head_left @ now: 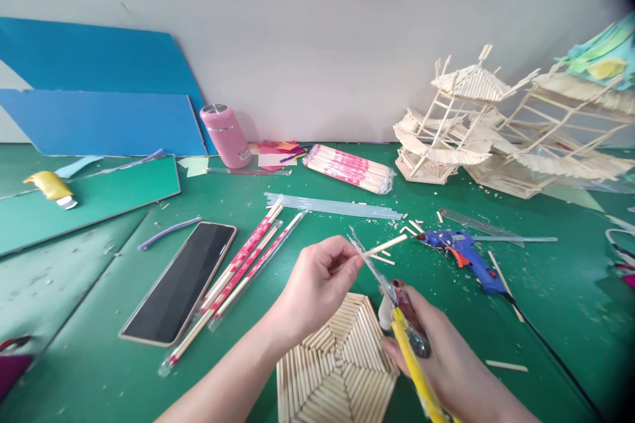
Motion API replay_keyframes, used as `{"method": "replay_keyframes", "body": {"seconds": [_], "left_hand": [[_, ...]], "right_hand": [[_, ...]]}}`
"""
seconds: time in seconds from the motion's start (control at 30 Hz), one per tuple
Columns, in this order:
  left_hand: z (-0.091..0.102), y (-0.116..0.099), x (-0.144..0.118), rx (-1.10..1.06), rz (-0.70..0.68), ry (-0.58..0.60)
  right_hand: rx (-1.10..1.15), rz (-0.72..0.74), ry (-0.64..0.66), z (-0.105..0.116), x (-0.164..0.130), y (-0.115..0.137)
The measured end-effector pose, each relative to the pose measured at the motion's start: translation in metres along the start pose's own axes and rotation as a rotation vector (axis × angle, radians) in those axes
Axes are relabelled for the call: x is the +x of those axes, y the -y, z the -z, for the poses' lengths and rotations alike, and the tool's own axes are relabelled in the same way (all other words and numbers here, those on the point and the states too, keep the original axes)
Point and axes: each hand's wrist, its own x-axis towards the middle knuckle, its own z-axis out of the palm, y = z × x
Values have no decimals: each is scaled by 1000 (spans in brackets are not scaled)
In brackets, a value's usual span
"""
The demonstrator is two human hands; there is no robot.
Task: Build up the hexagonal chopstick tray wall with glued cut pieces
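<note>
Wooden stick (391, 244), above the bench (570, 297), well inside its far edge, seems light, stiff, splintery; my left hand (317, 281) pinches it beside the cutters (399, 327), good holding place; my right hand (439, 347) grips these.

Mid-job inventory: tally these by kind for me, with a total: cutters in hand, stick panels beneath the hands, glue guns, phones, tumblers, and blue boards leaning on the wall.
Yellow-handled cutter: 1
Stick panel: 1
Blue hot glue gun: 1
Phone: 1
Pink tumbler: 1
Blue boards: 2
Total: 7
</note>
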Motion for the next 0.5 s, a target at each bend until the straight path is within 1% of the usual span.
{"method": "replay_keyframes", "body": {"seconds": [0.1, 0.2, 0.27, 0.33, 0.43, 0.5], "left_hand": [[3, 1, 1, -92, 21, 62], [9, 1, 2, -215, 78, 151], [10, 1, 2, -253, 120, 191], [9, 1, 2, -259, 130, 184], [4, 3, 1, -203, 86, 103], [1, 4, 1, -150, 50, 65]], "right_hand": [[40, -31, -27, 1, -1, 1], [32, -16, -76, 1, -3, 1], [22, 3, -85, -1, -3, 0], [13, 11, -73, -2, -2, -1], [3, 9, -54, -2, 0, -2], [3, 1, -74, -1, 0, -3]]}}
